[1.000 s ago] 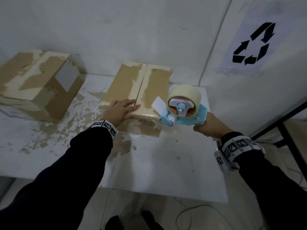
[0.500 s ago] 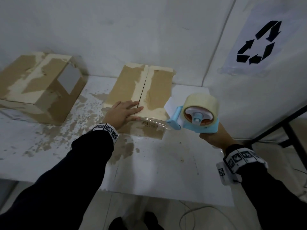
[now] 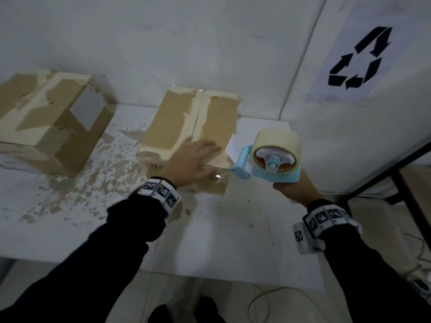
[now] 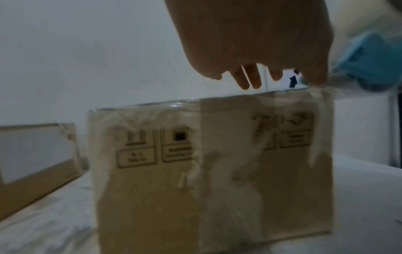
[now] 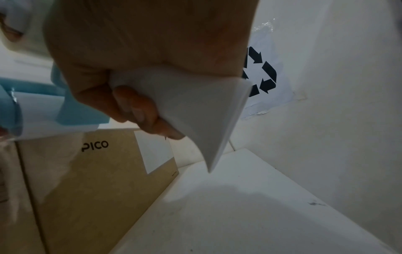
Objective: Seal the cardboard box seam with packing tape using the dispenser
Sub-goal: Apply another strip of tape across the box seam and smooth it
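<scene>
Left hand (image 3: 191,159) flat, fingers straight, pressing on box (image 3: 184,127) near front edge; right hand (image 3: 295,190) gripping dispenser (image 3: 268,166) beside box

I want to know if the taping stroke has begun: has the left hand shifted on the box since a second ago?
Yes. The left hand has slid rightward across the cardboard box, from left of the centre seam to over it, toward the tape dispenser.
</scene>
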`<state>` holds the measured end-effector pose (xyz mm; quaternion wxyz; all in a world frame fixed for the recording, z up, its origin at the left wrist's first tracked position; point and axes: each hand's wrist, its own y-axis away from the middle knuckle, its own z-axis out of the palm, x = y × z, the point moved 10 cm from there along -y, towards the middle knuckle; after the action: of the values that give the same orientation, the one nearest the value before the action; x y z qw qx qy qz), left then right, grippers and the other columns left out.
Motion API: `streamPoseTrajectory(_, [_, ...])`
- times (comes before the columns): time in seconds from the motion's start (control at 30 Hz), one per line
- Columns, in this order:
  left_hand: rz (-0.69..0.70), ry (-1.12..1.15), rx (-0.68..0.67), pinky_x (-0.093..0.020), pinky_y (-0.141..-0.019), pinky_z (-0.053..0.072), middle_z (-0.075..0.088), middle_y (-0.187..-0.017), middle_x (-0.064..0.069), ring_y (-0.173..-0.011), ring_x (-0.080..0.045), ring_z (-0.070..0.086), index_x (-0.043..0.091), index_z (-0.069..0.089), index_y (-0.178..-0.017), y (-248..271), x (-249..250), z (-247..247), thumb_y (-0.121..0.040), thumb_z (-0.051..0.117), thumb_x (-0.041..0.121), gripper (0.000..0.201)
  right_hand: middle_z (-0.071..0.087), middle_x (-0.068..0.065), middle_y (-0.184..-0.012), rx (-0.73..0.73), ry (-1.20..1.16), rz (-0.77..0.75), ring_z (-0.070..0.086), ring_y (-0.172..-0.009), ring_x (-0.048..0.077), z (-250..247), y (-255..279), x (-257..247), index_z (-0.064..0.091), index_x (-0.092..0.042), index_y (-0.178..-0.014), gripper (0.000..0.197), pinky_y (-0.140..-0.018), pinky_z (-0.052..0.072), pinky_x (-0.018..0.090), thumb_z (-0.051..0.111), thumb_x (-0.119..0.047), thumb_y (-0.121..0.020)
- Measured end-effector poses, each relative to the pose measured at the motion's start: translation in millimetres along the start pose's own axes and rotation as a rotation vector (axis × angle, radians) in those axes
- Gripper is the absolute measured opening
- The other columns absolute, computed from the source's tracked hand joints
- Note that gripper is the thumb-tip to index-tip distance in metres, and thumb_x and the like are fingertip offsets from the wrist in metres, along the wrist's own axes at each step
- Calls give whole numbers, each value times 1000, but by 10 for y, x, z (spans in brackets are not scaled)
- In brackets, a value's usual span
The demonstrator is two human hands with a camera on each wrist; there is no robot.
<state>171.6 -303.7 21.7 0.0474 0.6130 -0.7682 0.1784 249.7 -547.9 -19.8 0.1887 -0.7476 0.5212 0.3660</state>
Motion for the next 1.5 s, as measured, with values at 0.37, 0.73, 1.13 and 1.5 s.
streamPoseTrajectory(0.37, [34, 161, 97, -31, -98, 46, 59, -128, -2, -117, -19, 56, 18, 62, -122, -9, 127, 201, -86, 47, 44, 48, 51, -7, -42, -53, -8, 67, 50, -42, -4, 90, 71, 32, 41, -17, -59, 38, -43, 35, 7, 60, 12, -76])
streamPoseTrajectory(0.73, [-47, 186, 51, -30, -104, 40, 51, -138, 4, -128, -13, 46, 24, 55, -129, -21, 52, 220, -87, 53, 41, 46, 45, -2, -41, -173, -85, 153, 39, -31, 11, 75, 152, -96, 44, -11, -60, 24, -40, 37, 21, 58, 5, -71])
streamPoseTrajectory(1.13, [-89, 262, 31, -27, -106, 39, 48, -140, 11, -130, -5, 41, 26, 55, -129, -42, -7, 212, -88, 58, 32, 42, 58, 8, -62, -172, 14, 308, 54, -58, 21, 69, 716, 561, 54, -7, -71, 16, -54, 41, 28, 62, 7, -73])
streamPoseTrajectory(1.5, [-132, 340, 18, -7, -104, 29, 45, -142, 10, -129, 0, 38, 20, 54, -130, -44, 41, 186, -87, 61, 27, 44, 55, 18, -61, -10, -491, 534, 52, -34, 23, 559, 402, 483, 55, 2, -74, 6, -41, 46, 24, 58, 4, -78])
